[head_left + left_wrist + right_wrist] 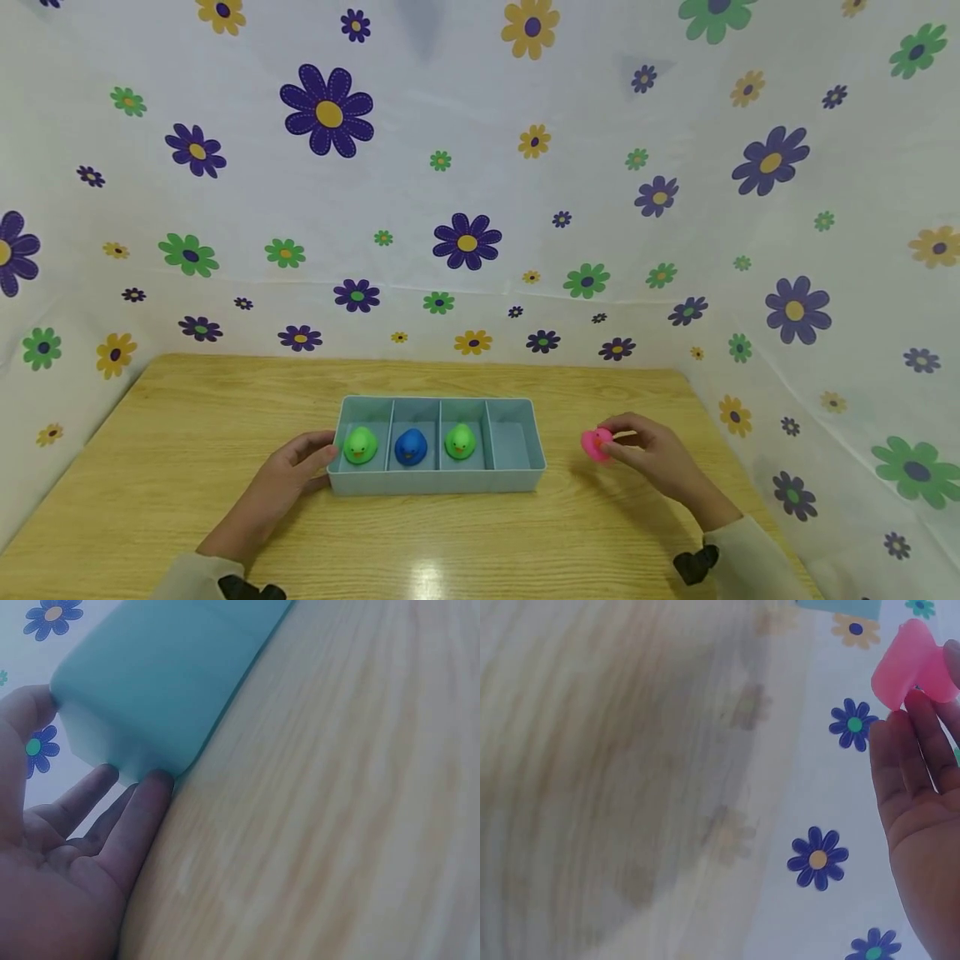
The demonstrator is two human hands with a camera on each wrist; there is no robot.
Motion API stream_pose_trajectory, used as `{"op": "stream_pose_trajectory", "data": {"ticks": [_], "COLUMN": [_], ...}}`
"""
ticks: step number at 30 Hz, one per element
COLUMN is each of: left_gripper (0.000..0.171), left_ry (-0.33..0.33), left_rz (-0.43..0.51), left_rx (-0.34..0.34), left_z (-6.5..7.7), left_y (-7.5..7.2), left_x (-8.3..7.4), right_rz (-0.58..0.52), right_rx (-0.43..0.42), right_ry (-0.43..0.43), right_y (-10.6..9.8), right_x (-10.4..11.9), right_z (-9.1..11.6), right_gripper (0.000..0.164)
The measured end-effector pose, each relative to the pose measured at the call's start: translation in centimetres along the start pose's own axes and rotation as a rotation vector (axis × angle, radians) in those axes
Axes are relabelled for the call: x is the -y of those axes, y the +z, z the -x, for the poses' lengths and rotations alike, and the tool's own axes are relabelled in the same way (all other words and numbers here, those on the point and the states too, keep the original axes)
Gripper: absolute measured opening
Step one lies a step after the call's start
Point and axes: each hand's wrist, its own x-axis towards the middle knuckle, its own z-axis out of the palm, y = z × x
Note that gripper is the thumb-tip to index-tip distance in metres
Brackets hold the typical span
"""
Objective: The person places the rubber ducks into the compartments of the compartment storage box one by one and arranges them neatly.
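Observation:
A pale blue divided box (442, 482) lies lengthwise on the table. From left, its compartments hold a green rubber duck (361, 446), a blue rubber duck (411, 447) and another green rubber duck (460, 442); the rightmost one shows its bare floor. My left hand (292, 467) touches the box's left end, and the left wrist view shows extended fingertips against the end wall (112, 742). To the right of the box, my right hand (656, 458) pinches a pink rubber duck (596, 444) above the table. The pink duck (907, 664) sits at the fingertips in the right wrist view.
The wooden table (420, 542) meets a white cloth with printed flowers (465, 183) at the back and the sides. Dark straps (696, 564) are on both wrists over light sleeves.

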Motion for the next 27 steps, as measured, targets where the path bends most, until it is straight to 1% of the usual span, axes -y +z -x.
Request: {"op": "stream_pose_trajectory", "data": {"ticks": [3,5,9,15,19,24,27], "left_gripper": [0.062,0.063,0.064,0.065,0.066,0.067,0.067], "left_ry": [0.001,0.003,0.003,0.007,0.015,0.014,0.013], "left_rz": [0.003,0.003,0.006,-0.004,-0.013,-0.012,-0.012], "left_rx": [-0.003,-0.002,-0.004,-0.004,0.004,0.002,0.001], "left_z": [0.1,0.1,0.1,-0.1,0.0,-0.1,0.0], "left_y": [0.0,0.0,0.0,0.1,0.1,0.1,0.1], "left_x": [0.1,0.0,0.1,0.1,0.1,0.1,0.1], "right_rz": [0.055,0.07,0.059,0.024,0.04,0.115,0.167], "right_rx": [-0.016,-0.012,0.018,0.078,0.111,0.164,0.201], "right_ry": [-0.043,-0.047,-0.045,-0.044,-0.081,-0.147,-0.173], "right_y": [0.5,0.8,1.2,1.7,2.3,3.1,3.6], "right_x": [0.5,0.7,1.2,2.6,3.4,4.2,4.8], "right_z": [-0.8,-1.4,-2.6,-4.3,-5.2,-6.3,-6.8], "right_gripper": [0.02,0.02,0.021,0.022,0.022,0.023,0.024]}}
